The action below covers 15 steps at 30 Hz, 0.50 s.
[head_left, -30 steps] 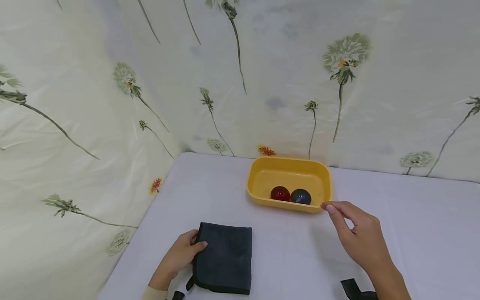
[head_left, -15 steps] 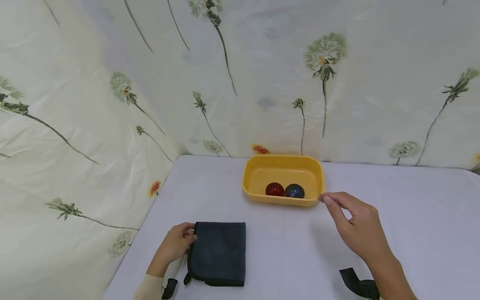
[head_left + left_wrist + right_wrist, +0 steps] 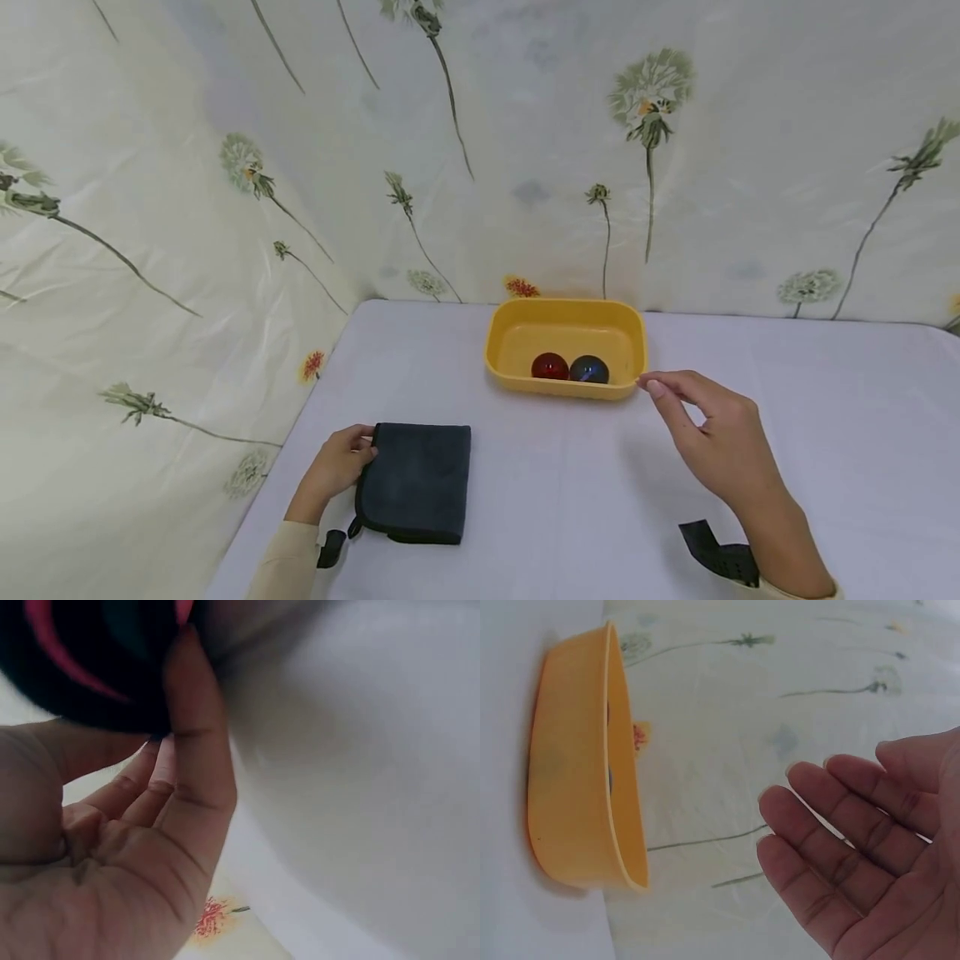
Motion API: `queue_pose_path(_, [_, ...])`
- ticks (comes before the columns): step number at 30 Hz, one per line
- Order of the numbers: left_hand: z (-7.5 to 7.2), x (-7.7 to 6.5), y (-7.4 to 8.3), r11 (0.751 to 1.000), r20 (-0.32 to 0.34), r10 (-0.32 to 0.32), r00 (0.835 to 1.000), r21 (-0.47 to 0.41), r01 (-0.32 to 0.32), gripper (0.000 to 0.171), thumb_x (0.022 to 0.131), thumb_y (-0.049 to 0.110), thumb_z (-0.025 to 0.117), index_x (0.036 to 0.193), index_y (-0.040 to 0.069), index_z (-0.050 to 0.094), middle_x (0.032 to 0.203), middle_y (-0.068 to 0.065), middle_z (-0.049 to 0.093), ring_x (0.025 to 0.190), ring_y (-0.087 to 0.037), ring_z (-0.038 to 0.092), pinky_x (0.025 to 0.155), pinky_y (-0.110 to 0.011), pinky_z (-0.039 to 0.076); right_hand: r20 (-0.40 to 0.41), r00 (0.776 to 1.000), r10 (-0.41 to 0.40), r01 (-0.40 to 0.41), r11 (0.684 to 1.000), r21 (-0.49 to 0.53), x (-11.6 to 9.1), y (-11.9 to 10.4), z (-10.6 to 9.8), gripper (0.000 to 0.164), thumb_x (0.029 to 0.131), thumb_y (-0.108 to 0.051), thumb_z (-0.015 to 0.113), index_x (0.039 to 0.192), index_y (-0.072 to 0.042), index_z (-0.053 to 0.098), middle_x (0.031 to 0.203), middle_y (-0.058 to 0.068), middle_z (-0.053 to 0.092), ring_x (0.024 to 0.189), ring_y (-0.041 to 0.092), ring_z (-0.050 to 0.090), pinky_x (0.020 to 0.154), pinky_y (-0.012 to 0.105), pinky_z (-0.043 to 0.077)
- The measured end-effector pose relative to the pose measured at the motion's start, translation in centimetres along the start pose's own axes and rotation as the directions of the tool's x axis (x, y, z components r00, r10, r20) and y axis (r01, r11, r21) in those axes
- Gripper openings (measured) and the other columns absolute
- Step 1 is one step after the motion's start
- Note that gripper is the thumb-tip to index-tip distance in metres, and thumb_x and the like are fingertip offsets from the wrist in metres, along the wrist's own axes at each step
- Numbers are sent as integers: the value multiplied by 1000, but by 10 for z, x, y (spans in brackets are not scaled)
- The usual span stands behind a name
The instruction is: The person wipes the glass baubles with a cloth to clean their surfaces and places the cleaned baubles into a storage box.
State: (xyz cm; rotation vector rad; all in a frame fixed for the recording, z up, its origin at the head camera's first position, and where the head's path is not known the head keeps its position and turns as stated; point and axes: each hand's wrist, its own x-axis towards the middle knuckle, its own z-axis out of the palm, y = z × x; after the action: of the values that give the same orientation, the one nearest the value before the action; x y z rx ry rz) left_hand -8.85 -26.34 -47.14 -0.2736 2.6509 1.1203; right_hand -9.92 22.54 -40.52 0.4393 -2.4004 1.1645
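Observation:
At the left front of the table, my left hand (image 3: 336, 462) pinches the left edge of a folded dark grey-blue cloth (image 3: 416, 483) with a small black loop at its near left corner. In the left wrist view, thumb and fingers are at the folded edge of the cloth (image 3: 82, 671), where pink stripes show between dark layers. My right hand (image 3: 716, 437) hovers by the near right corner of a yellow tray (image 3: 566, 389), holding nothing. The right wrist view has its fingers (image 3: 810, 825) extended and apart from the tray. A red ball (image 3: 550, 366) and a dark blue ball (image 3: 589, 369) lie in the tray.
The white-covered table (image 3: 555, 483) ends at the back against a flower-printed sheet (image 3: 540, 150). More of that sheet hangs along the left edge. Black straps (image 3: 720, 552) show at both wrists.
My left hand has shifted left with the cloth, which also appears lower and flatter now. The head view has turned slightly. My right hand keeps its place beside the tray.

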Motion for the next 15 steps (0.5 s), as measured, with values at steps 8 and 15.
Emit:
queue_pose_path(8, [1, 21, 13, 993, -49, 89, 995, 80, -85, 35, 100, 5, 63, 135, -3, 64, 105, -11, 73, 102, -30, 69, 83, -48, 56, 1, 1000, 5, -5, 1000, -9, -1, -2, -3, 19, 98, -7, 72, 116, -9, 78, 108, 0, 77, 101, 4, 67, 91, 3, 40])
queue_pose_path(15, [0, -5, 50, 947, -263, 162, 951, 311, -75, 49, 102, 21, 66, 140, -8, 56, 124, -25, 67, 115, -43, 64, 91, -56, 54, 160, 975, 152, -131, 982, -138, 2, -7, -7, 42, 107, -34, 61, 140, -10, 64, 137, 13, 66, 129, 38, 58, 104, 54, 48])
